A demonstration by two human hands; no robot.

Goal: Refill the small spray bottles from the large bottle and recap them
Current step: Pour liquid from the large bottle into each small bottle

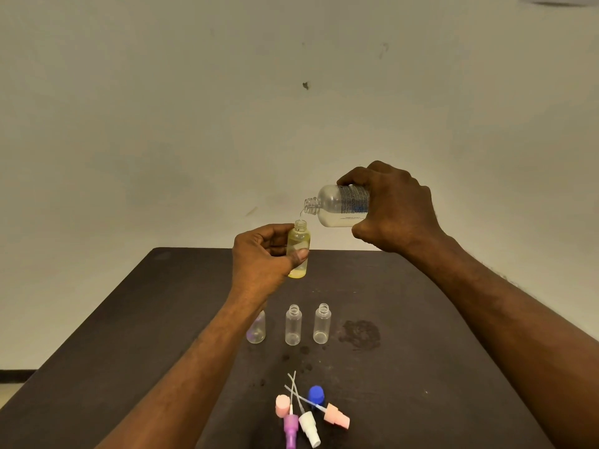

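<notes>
My right hand (393, 205) grips the large clear bottle (337, 205), tipped on its side with its open neck pointing left. A thin stream runs from that neck into a small yellowish bottle (299, 241), uncapped and upright, which my left hand (262, 257) holds above the table's far edge. Three small clear bottles stand uncapped on the dark table (129, 319): one partly behind my left forearm (257, 332), one in the middle (293, 325), one on the right (322, 324).
Near the front edge lie loose spray tops with dip tubes: purple (290, 429), white (309, 427), pink (337, 419). A pink cap (282, 405) and a blue cap (316, 395) lie beside them. A wet stain (359, 333) marks the table right of the bottles. A plain wall stands behind.
</notes>
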